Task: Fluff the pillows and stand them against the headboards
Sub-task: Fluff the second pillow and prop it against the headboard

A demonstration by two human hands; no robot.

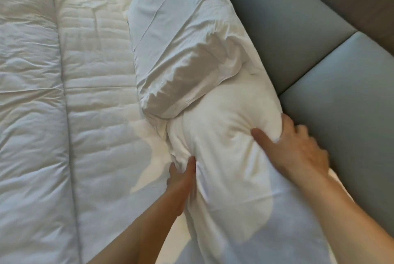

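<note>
A white pillow stands on its edge against the grey padded headboard. My left hand presses into its left side, fingers buried in the fabric. At the pillow's upper right edge, beside the headboard, my right hand grips it with the thumb dug into the front. A second white pillow leans against the headboard just beyond, its lower corner overlapping the top of the first.
A quilted white mattress cover lies left of the pillows. A folded white duvet runs along the far left. A vertical seam splits the headboard panels. Dark objects sit past the bed's far end at the top.
</note>
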